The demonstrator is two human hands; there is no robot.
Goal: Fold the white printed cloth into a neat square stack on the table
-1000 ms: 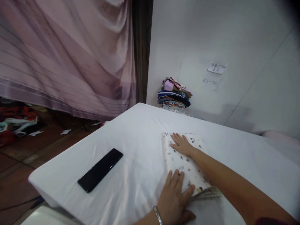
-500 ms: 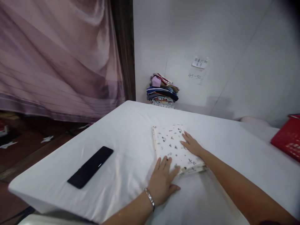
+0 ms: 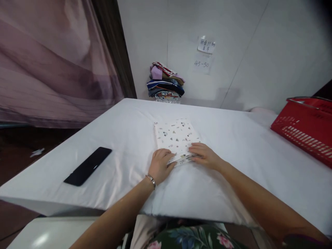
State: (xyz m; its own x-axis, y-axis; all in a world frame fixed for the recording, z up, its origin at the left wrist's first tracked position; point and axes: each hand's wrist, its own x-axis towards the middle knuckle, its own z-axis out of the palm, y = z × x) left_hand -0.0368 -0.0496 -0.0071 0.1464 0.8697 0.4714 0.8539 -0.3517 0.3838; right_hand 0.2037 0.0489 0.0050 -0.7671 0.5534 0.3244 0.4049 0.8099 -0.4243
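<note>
A folded white cloth (image 3: 175, 136) with small dark prints lies flat on the white-covered table (image 3: 233, 138). My left hand (image 3: 160, 165), with a bracelet on its wrist, has its fingers curled round the cloth's near left corner. My right hand (image 3: 204, 155) grips the near right edge, fingers bent over it. Both hands pinch the near edge, which is slightly lifted off the table.
A black phone (image 3: 87, 165) lies on the table to the left. A red basket (image 3: 308, 124) stands at the right edge. A stack of folded clothes (image 3: 165, 83) sits at the far side against the wall, below a paper note (image 3: 206, 45). A pink curtain (image 3: 46, 62) hangs at left.
Both hands have slid back from lying flat on the cloth to its near edge and closed on it. The camera view has swung right, so the red basket shows.
</note>
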